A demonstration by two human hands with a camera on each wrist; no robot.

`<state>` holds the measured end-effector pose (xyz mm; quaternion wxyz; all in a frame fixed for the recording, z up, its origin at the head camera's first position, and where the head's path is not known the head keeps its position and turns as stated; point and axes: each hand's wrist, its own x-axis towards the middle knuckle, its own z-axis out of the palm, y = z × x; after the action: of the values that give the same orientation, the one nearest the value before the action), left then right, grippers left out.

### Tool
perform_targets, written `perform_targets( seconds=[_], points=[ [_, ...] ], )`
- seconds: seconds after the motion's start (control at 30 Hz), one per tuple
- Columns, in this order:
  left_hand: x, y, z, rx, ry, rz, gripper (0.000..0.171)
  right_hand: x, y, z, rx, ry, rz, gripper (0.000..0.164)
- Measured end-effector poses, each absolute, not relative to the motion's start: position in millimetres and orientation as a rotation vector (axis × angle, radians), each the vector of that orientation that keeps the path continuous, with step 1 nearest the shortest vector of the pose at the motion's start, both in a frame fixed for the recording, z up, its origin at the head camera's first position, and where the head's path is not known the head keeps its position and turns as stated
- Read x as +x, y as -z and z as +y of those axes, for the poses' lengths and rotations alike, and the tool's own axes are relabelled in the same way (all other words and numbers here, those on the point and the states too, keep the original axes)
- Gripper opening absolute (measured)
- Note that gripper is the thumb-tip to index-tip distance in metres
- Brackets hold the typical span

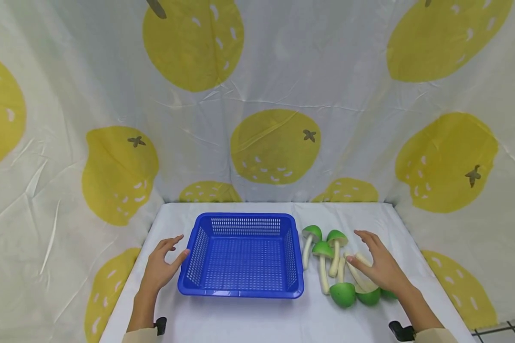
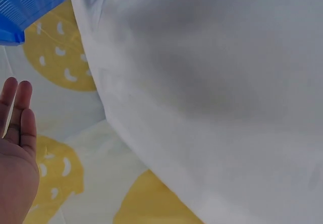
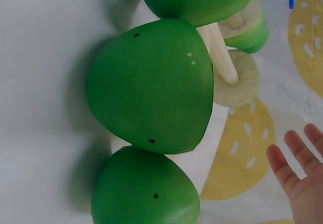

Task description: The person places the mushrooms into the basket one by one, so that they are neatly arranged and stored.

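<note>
At nine o'clock of the blue basket [image 1: 240, 293], your left hand [image 1: 159, 267] hung empty; at three, your right hand [image 1: 381, 265], likewise, hovered by mushrooms [image 1: 342, 295] (stems [image 1: 324, 274] seemed surest to pinch).

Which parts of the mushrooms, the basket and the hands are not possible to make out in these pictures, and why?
Head view: much of the rightmost mushroom is hidden behind the right hand.
Left wrist view: the blue basket is cut off by the top and left edges; the left hand is cut off by the left edge, its thumb out of sight.
Right wrist view: the lowest green cap is cut off by the bottom edge.
</note>
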<state>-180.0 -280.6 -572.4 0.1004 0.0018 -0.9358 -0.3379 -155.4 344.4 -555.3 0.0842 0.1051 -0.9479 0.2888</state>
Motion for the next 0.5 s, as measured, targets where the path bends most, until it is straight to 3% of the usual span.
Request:
perform_targets(
  seconds=[0.5],
  points=[
    [-182, 583, -266, 0.001, 1.139, -2.734, 0.064, -151, 571, 324, 0.276, -0.898, -2.796, 0.071]
  ],
)
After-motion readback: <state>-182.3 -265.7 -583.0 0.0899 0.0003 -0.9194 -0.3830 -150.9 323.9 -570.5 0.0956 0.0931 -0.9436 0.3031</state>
